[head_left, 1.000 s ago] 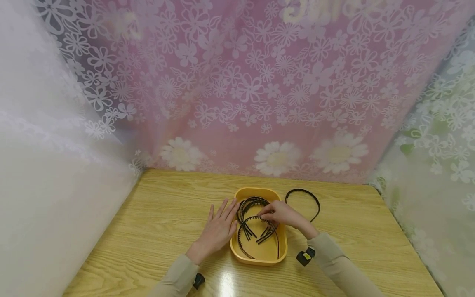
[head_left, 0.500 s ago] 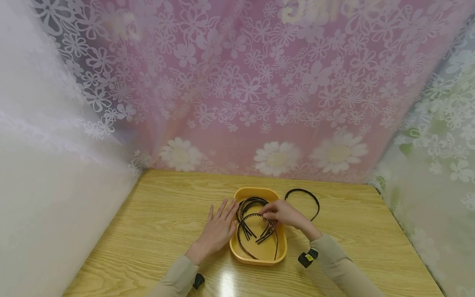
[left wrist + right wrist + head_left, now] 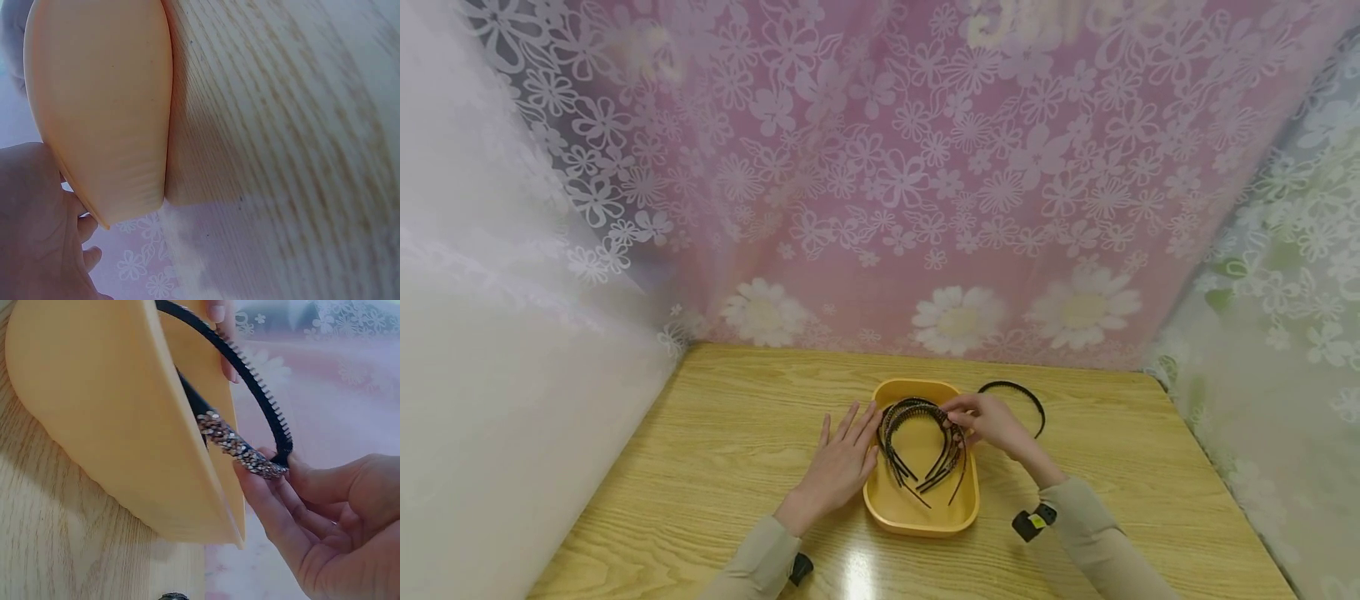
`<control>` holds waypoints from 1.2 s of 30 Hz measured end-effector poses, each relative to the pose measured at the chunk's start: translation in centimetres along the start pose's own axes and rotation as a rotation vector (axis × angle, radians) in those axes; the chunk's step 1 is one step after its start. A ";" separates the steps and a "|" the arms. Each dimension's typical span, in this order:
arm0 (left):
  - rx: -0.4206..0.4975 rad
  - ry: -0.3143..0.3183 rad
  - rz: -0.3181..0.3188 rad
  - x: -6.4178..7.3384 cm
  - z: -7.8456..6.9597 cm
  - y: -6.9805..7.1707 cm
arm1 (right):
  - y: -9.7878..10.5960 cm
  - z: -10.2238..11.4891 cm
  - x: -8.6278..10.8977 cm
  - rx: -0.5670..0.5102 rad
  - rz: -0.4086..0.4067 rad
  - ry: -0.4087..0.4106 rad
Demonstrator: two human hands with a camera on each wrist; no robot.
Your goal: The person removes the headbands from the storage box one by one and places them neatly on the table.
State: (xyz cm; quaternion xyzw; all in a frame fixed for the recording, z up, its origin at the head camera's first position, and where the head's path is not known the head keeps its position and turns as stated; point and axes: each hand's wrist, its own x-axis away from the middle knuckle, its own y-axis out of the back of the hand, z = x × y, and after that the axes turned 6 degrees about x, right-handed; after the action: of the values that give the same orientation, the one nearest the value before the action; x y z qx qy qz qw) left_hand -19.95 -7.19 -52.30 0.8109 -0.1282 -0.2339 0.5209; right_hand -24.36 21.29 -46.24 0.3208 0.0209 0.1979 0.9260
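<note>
- Head view: left hand [image 3: 838, 467], fingers straight and spread, touches yellow tub [image 3: 922, 530] at left rim; left wrist shows mostly tub's outer wall.
- Right hand [image 3: 992, 425] pinches headband [image 3: 231, 440] at tub's right rim; glittery face, toothed inner side clear only from right wrist.
- Head only: bunched headbands [image 3: 887, 433] inside tub; black headband [image 3: 1042, 408] on table [image 3: 737, 417], beside tub's far right corner.
</note>
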 end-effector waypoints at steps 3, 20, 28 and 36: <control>0.011 0.000 0.002 0.0 0.1 -0.1 | 0.2 -0.1 0.1 -0.045 -0.037 -0.017; 0.008 0.001 -0.001 0.0 0.0 -0.1 | 1.5 -0.6 0.7 -0.183 -0.115 -0.013; 0.004 -0.004 -0.010 0.0 -0.1 0.1 | 2.7 -0.9 0.9 -0.153 -0.144 -0.029; 0.022 -0.007 -0.010 0.1 -0.3 0.3 | 3.7 -2.2 0.9 -0.146 -0.152 -0.044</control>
State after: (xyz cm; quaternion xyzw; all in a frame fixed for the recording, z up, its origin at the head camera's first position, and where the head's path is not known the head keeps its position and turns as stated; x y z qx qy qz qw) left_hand -19.76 -7.15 -51.95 0.8165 -0.1283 -0.2379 0.5102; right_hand -25.16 25.55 -45.72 0.2544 0.0106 0.1209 0.9594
